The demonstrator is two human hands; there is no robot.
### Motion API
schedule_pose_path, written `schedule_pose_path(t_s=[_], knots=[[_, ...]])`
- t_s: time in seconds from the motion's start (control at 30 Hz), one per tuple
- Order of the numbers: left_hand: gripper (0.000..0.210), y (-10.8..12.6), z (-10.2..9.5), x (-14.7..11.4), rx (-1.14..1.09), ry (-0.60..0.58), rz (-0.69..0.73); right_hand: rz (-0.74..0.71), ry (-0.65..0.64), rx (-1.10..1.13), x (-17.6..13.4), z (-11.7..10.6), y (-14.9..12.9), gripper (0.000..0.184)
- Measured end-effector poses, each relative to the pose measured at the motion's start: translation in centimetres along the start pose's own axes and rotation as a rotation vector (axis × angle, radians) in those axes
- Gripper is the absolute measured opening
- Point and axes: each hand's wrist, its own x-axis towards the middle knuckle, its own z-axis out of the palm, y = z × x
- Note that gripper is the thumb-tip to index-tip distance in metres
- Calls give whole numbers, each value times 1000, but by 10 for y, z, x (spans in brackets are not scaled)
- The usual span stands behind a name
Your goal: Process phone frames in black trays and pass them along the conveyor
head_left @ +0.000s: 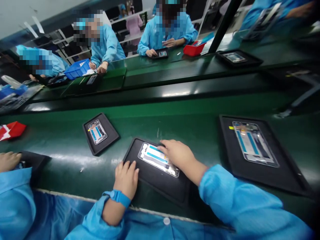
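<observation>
A black tray (155, 186) lies at an angle in front of me. On it is a phone mid-frame (156, 163), silvery, with blue strips along it. My left hand (125, 180), a blue band at its wrist, rests with fingers spread at the tray's left edge; nothing is in its grasp. From the right, my right hand (181, 156) reaches over the phone frame's upper side. Its fingers are bent close together against the frame and cover part of the strips. The thumb is hidden, as is anything between the fingertips.
On the green bench (160, 123), a larger black tray (252, 176) at right and a smaller tray (111, 135) at left each carry a similar phone frame. A neighbour's hand (8, 161) is at far left, near a red bin (16, 130). Several co-workers sit opposite.
</observation>
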Motion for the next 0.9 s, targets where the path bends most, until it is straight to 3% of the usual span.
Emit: schedule_pose_path(t_s=[0.07,0.13,0.3,0.37,0.53,0.7,0.9], knots=[[28,13,-2,7,-31,85,193,73,52,116,-12,-3,4,36],[26,26,-4,20,-77,96,325,115,53,270,-30,-3,5,36],[15,48,0,36,-231,-51,575,10,-41,413,-87,19,-2,32],[16,54,2,29,-215,-73,605,-16,-29,375,-103,33,-3,32],[22,61,0,9,-166,43,652,-81,27,306,-120,48,1,26],[21,63,-2,8,-268,52,644,-127,5,319,-119,42,2,28],[20,63,-5,6,-460,65,599,32,-178,597,-112,24,-1,29]])
